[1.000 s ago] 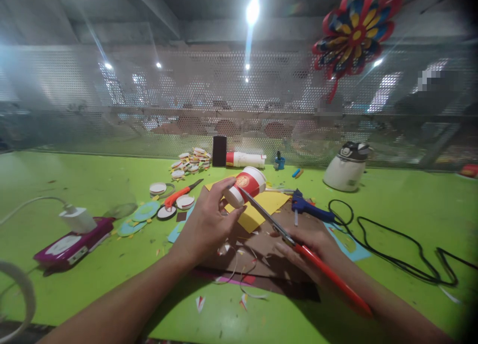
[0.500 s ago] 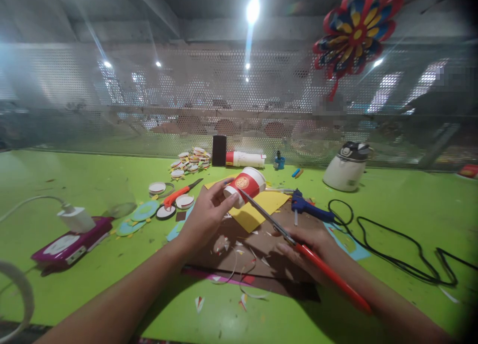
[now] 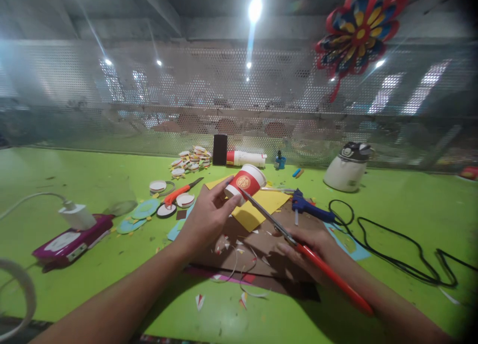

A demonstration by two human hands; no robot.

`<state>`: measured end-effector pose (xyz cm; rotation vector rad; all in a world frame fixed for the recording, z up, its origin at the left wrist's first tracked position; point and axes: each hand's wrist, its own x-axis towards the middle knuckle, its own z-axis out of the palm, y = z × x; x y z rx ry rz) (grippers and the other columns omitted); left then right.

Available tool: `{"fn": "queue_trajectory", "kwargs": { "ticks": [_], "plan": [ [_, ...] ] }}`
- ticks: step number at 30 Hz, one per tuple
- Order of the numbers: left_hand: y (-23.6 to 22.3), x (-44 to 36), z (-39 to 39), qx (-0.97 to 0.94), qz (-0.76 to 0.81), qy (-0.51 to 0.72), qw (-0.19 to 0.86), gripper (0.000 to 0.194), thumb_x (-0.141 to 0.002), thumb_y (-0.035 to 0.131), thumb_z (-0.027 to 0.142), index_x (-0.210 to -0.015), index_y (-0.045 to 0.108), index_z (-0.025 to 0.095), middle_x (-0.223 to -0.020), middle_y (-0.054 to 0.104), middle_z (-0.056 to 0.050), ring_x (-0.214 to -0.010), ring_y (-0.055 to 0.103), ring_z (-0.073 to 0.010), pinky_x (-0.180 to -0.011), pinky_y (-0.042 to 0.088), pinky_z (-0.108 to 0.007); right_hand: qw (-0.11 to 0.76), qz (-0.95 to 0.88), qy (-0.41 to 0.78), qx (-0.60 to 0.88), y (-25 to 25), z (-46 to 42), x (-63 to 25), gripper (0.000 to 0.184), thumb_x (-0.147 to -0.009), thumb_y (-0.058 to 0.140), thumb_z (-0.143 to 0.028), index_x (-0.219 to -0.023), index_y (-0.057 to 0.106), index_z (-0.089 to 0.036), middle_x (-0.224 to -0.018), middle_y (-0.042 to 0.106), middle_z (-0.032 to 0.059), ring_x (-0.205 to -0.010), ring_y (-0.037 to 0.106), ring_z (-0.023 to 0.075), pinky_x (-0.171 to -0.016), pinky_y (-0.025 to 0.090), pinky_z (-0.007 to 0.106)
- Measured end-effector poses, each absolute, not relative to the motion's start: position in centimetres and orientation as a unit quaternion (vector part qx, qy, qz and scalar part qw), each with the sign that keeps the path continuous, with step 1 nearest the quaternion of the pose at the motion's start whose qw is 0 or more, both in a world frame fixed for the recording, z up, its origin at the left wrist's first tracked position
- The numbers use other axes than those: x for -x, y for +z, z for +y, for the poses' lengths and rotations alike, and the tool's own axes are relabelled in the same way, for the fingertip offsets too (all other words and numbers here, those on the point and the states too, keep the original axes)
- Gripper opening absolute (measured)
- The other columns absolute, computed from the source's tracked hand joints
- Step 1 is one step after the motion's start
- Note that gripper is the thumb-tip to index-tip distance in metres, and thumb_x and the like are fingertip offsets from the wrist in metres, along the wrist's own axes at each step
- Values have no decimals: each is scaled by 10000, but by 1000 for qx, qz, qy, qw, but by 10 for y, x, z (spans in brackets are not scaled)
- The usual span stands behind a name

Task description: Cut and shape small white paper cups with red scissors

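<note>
The left-hand fingers (image 3: 232, 202) are gripping a light, crushable red-and-white paper cup (image 3: 249, 180), best supported near its stiffer rim; the right hand (image 3: 309, 242) is grasping red-handled metal scissors (image 3: 328, 272).

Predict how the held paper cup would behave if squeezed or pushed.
The cup looks like paper, so it is probably light and easily dented. Its round, tapering side suggests it might roll in a curve if laid down.

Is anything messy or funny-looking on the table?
A bit messy: paper scraps lie scattered over the brown sheet and the green table. The cup is tilted, but the left hand holds it.
</note>
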<state>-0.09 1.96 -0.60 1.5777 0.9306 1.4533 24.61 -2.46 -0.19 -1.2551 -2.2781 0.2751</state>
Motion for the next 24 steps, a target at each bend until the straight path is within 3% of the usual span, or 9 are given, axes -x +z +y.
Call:
{"fn": "queue_trajectory", "kwargs": {
  "ticks": [4,9,15,24],
  "plan": [
    [-3,2,19,-622,373,564,394,585,-857,675,383,-1392,547,182,-1207,708,-111,-1091,661,-277,-907,537,-393,273,-841,92,458,0,-24,-248,311,-910,550,-438,-905,784,-233,-789,766,51,-686,679,202,-634,519,277],
    [-3,3,20,-637,383,548,384,590,-853,668,378,-1396,547,181,-1151,722,-113,-1019,672,-273,-872,545,-410,266,-844,101,454,-2,-20,-249,311,-894,569,-445,-897,789,-225,-674,736,35,-599,641,178,-582,509,262],
    [-11,0,21,-644,389,561,344,553,-837,681,336,-1372,581,239,-1134,730,-91,-1048,655,-291,-897,534,-446,242,-848,128,453,-1,-19,-248,327,-908,537,-444,-953,780,-230,-680,726,20,-568,616,164,-552,494,262],
    [-15,-4,19,-602,369,584,401,554,-812,710,304,-1353,598,263,-1131,732,-93,-1086,648,-313,-898,538,-457,276,-842,85,455,4,-26,-246,313,-898,556,-456,-934,801,-265,-723,758,48,-660,682,225,-600,529,309]
  ]
}}
